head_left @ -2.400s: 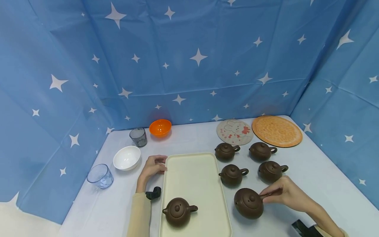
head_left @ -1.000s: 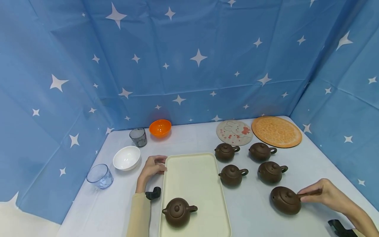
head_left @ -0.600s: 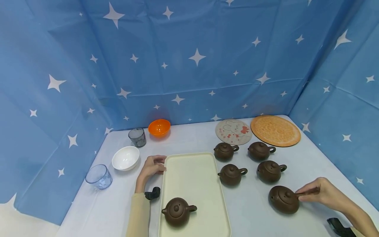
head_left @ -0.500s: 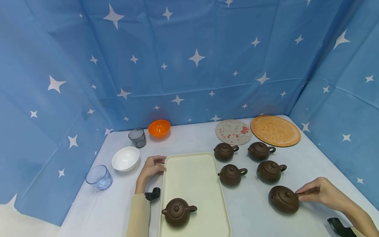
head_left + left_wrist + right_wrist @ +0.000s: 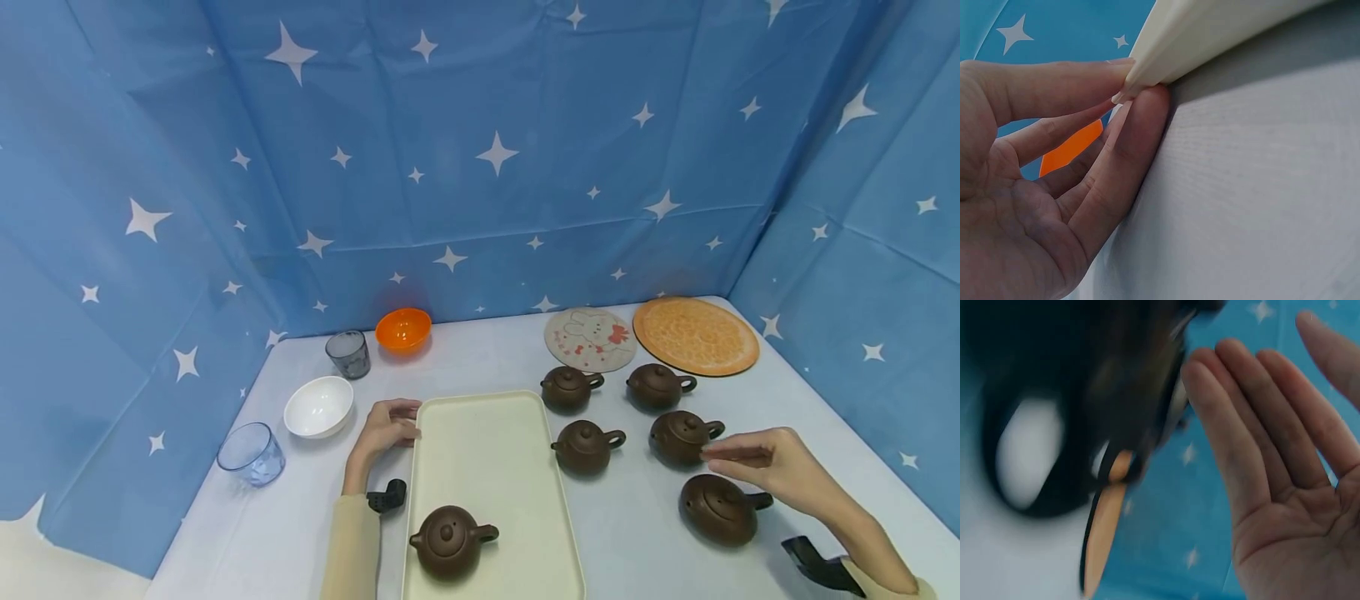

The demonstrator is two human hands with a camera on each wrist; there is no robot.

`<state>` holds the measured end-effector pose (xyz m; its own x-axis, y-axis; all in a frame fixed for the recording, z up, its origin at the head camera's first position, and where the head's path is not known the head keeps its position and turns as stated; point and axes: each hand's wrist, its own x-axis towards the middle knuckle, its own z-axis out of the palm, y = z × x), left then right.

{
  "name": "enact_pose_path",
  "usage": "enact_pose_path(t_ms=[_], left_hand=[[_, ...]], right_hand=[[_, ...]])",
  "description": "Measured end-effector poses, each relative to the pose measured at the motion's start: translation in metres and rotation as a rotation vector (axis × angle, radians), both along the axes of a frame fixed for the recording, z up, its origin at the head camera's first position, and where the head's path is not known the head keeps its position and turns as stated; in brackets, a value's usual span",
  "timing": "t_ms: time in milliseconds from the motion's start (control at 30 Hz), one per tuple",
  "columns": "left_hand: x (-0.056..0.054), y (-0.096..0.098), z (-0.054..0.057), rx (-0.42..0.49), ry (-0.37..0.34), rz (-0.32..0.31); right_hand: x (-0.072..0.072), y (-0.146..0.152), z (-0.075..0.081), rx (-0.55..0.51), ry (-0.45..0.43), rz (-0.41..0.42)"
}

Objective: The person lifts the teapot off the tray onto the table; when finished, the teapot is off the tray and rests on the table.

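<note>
My left hand (image 5: pixel 384 432) pinches the left rim of a cream tray (image 5: pixel 483 450); in the left wrist view thumb and fingers meet at the tray's edge (image 5: pixel 1166 47). A dark brown teapot (image 5: pixel 447 543) stands on the tray's near part. Over on the right, my right hand (image 5: pixel 776 467) holds nothing, its fingers straight in the right wrist view. Below it a brown teapot (image 5: pixel 717 510) sits on the table, handle pointing right. The fingertips overlap the edge of another teapot (image 5: pixel 681 439) behind it in the head view.
More brown teapots (image 5: pixel 584 448) stand in two columns right of the tray. Behind them lie a rabbit-print mat (image 5: pixel 590 340) and an orange round mat (image 5: pixel 695 336). On the left are a white bowl (image 5: pixel 318 407), an orange bowl (image 5: pixel 403 331), a grey glass (image 5: pixel 348 355) and a blue glass (image 5: pixel 252 454).
The right hand carried the front teapot rightward away from the tray, then let go of its handle and moved up and left over it. The left hand stays on the tray.
</note>
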<state>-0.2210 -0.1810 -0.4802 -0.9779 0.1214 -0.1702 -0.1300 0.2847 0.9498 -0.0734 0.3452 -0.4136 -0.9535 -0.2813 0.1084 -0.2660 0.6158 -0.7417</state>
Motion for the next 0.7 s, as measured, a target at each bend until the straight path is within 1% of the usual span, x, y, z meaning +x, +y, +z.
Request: enact_pose_path(t_ms=[67, 133, 233, 300, 467, 533, 700], left_hand=[[0.0, 0.001, -0.001, 0.002, -0.008, 0.0], [0.001, 0.0, -0.001, -0.002, -0.007, -0.004], [0.002, 0.001, -0.001, -0.001, -0.009, -0.007], [0.002, 0.0, -0.001, -0.005, 0.007, -0.019], [0.001, -0.001, 0.0, -0.008, 0.021, -0.028], [0.0, -0.001, 0.0, -0.003, 0.01, -0.019], [0.0, 0.0, 0.0, -0.003, 0.003, -0.008]], right_hand=[[-0.004, -0.017, 0.004, -0.023, 0.022, 0.03], [-0.009, -0.035, 0.005, -0.058, 0.024, 0.092], [-0.014, -0.063, 0.005, -0.123, 0.001, 0.179], [-0.017, -0.081, 0.003, -0.161, -0.019, 0.233], [-0.022, -0.123, 0.0, -0.226, -0.049, 0.301], [-0.024, -0.139, -0.002, -0.246, -0.069, 0.316], [-0.027, -0.177, -0.014, -0.275, -0.107, 0.364]])
